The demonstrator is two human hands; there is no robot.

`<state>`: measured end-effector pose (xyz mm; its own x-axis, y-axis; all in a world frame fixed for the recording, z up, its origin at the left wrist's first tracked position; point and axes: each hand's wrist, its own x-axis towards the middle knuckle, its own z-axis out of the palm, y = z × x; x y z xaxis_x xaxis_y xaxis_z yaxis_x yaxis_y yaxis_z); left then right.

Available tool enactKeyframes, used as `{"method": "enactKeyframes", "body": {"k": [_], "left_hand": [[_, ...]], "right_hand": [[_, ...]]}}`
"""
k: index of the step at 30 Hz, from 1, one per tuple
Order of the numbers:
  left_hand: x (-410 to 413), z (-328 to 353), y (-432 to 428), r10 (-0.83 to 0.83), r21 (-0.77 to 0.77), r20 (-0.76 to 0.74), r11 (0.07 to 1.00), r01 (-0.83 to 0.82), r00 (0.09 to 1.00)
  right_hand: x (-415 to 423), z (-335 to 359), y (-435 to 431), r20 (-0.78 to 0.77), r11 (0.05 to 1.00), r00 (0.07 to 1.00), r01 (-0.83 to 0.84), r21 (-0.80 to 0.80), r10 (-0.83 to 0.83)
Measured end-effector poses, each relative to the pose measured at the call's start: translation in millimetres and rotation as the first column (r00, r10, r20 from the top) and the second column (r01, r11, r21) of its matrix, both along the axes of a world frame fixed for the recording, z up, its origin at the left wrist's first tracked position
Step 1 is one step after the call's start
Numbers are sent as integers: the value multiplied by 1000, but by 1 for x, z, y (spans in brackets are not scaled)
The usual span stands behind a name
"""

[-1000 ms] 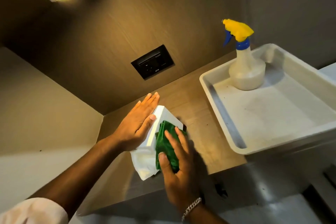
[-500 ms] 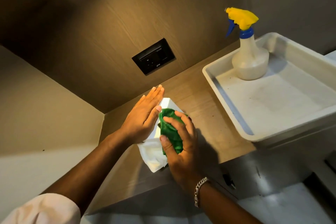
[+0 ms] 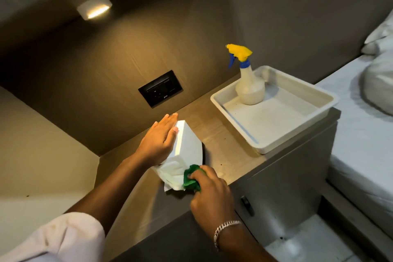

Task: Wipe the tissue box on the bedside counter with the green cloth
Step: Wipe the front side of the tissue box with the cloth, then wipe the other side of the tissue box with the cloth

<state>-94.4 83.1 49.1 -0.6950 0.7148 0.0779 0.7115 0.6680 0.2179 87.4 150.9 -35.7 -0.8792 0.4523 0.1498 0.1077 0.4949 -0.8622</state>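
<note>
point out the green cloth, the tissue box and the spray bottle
green cloth [image 3: 190, 179], head view, bunched middle beside the knuckles
tissue box [image 3: 190, 144], head view, white top face
spray bottle [image 3: 250, 89], head view, cloudy lower body

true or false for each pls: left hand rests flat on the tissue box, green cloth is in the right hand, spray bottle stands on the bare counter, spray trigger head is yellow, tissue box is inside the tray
1. The left hand lies flat on the tissue box. True.
2. The right hand holds the green cloth. True.
3. The spray bottle stands on the bare counter. False: it stands upright in the white tray.
4. The bottle's trigger head is yellow. True.
5. The tissue box sits inside the tray. False: it is on the counter, left of the tray and apart from it.
</note>
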Motion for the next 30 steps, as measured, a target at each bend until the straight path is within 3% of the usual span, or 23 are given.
{"method": "enactKeyframes", "body": {"k": [2,5,7,9,12,14,16,18,22,27,30], "left_hand": [[4,2,1,4,-9,3,1000,-4,1000],[14,13,3,14,-35,38,999,-13,999],[19,27,5,35,-65,144,998,-26,989],[19,47,3,68,-71,358,996,-45,931],[16,65,-1,50,-226,508,971,77,860],[13,66,1,54,-327,527,934,144,848],[8,64,4,61,-331,505,935,128,861],[5,62,7,78,-310,438,948,68,896],[4,55,14,238,-347,112,919,-186,965],[19,53,31,621,-351,2,734,-581,784],[17,56,51,754,-461,95,612,-642,650]], "right_hand": [[-1,19,7,197,982,980,-70,176,35],[-6,42,17,386,866,922,-214,452,27],[-3,49,29,442,831,897,-265,489,26],[8,50,44,444,847,896,-249,470,16],[27,48,67,407,907,913,-155,391,-19],[34,48,77,389,940,921,-136,313,3],[37,46,83,355,971,933,-129,201,50],[41,43,88,296,987,949,-136,85,105],[42,34,95,153,978,969,-176,-116,192],[28,26,103,-7,890,967,-237,-389,255],[13,20,96,-108,837,980,-201,-509,169]]}}
